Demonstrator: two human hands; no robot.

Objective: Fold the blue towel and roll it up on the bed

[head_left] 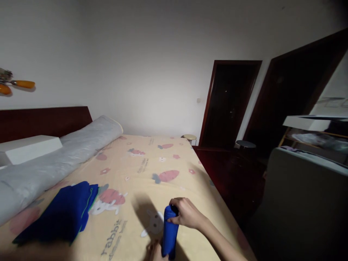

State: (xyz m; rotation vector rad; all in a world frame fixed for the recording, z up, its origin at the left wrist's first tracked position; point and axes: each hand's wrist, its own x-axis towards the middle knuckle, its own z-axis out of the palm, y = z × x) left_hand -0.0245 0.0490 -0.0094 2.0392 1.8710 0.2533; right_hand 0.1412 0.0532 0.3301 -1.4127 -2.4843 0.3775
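Observation:
A blue cloth, rolled into a tight cylinder, stands on end above the bed's near part. My right hand grips its upper end, with the thumb on the near side and the fingers curled over the top. Low in the view, my left hand is closed around the roll's lower end; the frame's edge cuts off part of it. To the left lies a folded blue cloth with green edging, flat on the sheet and apart from both hands.
A cream printed sheet covers the bed. A grey roll in plastic and a white box lie along the headboard. Beyond the bed stand a pale stool and a dark stool. A grey panel rises at right.

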